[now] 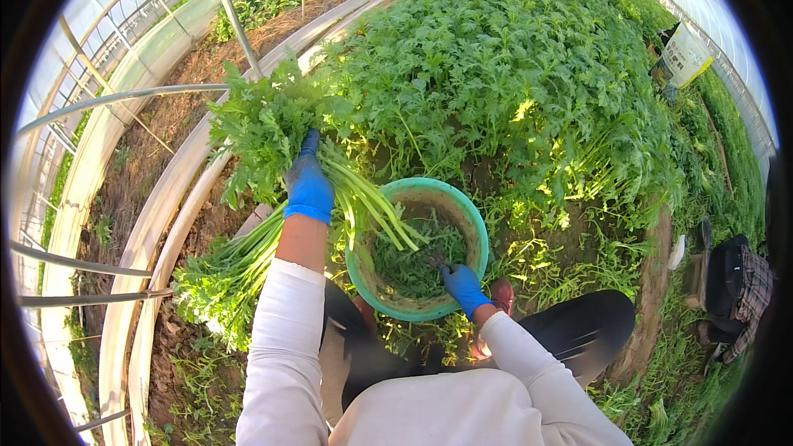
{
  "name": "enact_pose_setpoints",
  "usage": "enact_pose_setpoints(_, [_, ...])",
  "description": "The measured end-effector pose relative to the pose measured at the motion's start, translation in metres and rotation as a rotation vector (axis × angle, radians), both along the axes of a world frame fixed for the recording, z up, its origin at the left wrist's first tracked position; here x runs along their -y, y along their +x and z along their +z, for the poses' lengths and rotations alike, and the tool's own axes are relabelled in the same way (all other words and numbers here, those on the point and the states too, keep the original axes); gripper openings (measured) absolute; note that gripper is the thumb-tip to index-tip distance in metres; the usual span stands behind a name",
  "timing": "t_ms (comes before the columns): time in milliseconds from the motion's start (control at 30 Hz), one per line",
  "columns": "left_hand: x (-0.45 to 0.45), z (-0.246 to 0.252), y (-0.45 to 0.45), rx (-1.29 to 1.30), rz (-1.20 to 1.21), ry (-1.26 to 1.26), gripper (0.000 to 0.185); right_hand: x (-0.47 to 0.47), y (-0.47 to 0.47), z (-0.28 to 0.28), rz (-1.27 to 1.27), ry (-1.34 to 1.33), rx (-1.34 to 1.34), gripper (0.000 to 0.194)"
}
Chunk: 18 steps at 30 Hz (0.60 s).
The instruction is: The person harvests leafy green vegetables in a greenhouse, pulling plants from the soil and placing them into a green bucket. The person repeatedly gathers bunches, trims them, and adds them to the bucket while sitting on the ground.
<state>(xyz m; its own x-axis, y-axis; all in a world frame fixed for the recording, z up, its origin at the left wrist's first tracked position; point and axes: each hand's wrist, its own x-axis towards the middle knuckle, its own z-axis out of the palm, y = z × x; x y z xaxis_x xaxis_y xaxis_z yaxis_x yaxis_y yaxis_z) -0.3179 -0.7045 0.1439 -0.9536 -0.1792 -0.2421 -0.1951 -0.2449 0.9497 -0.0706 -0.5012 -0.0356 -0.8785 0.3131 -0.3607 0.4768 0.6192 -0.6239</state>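
Observation:
My left hand (310, 183), in a blue glove, grips a bunch of leafy greens (263, 114), probably garland chrysanthemum. Its leaves fan out to the upper left, and its pale cut stems (368, 198) reach over the rim of a round green tub (478, 217). Loose leaf trimmings (415, 272) cover the tub's bottom. Over the tub's right side is my right hand (463, 288), also gloved in blue, with its fingers curled near something dark and thin. Blur hides what that is and whether it is held. Another bunch of greens (229, 285) lies on the ground left of my left forearm.
A dense bed of standing greens (502, 68) grows beyond the tub. Metal greenhouse poles (232, 12) and pale plastic edging (148, 229) run along the left. To the right are a white bucket (684, 56) and a dark bag with plaid cloth (737, 291). Someone's dark clothing shows at the top.

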Motion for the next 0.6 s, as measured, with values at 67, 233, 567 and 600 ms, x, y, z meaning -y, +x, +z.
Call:
enact_pose_setpoints(67, [0.004, 0.009, -0.002, 0.169, 0.038, 0.162, 0.042, -0.014, 0.006, 0.001, -0.023, -0.079, 0.13, 0.061])
enact_pose_setpoints(233, [-0.009, 0.013, 0.018, 0.187, -0.004, 0.182, 0.044, -0.029, -0.039, 0.092, -0.024, -0.217, -0.299, 0.073])
enact_pose_setpoints(567, [-0.087, 0.008, 0.101, -0.102, -0.29, 0.012, 0.057, 0.058, -0.072, 0.119, -0.178, -0.677, -0.674, 0.047])
enact_pose_setpoints(600, [-0.087, 0.005, 0.106, -0.133, -0.368, 0.032, 0.059, 0.052, -0.07, 0.11, -0.203, -0.654, -0.575, 0.035])
